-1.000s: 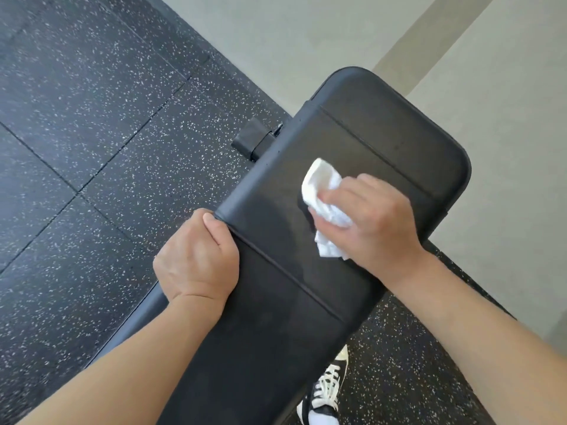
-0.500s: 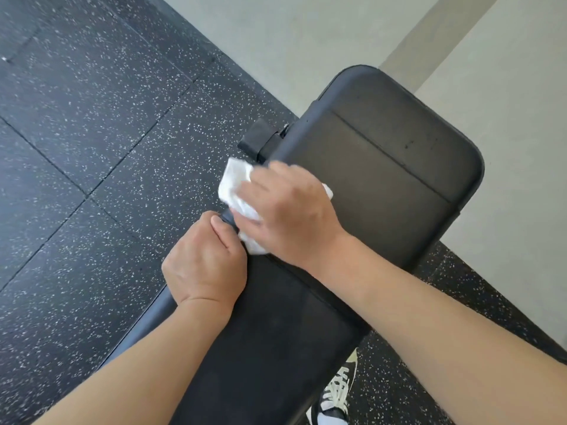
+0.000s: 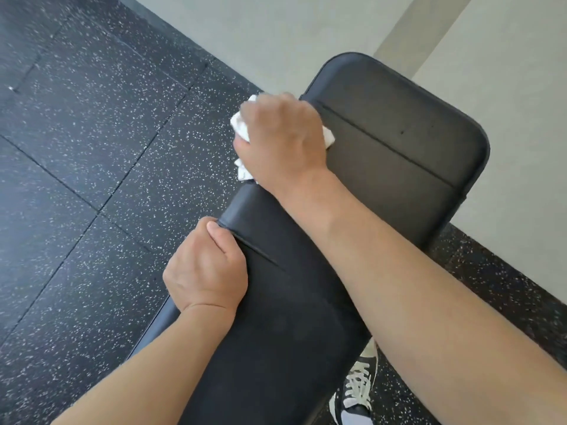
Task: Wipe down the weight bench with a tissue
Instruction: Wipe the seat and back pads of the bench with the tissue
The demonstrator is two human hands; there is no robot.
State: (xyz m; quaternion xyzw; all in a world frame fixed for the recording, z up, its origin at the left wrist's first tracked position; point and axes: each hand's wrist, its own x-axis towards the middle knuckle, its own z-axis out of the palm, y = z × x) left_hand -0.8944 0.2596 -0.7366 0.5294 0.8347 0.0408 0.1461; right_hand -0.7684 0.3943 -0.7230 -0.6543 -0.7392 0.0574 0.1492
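Note:
A black padded weight bench [image 3: 399, 154] runs diagonally from the bottom centre to the upper right. My right hand [image 3: 280, 139] is closed on a crumpled white tissue [image 3: 241, 125] and presses it against the bench's left edge near the far end. The tissue sticks out to the left of my fingers and also shows at the hand's right side. My left hand [image 3: 207, 268] grips the bench's left edge lower down, thumb on top beside a seam in the pad.
Black speckled rubber floor tiles [image 3: 92, 148] lie to the left. A pale grey floor [image 3: 306, 29] lies beyond the bench's far end. A black and white sneaker [image 3: 357, 394] shows under the bench at the bottom right.
My right hand has carried the tissue from the middle of the pad across to its left edge, then further along that edge. My left hand has kept its grip.

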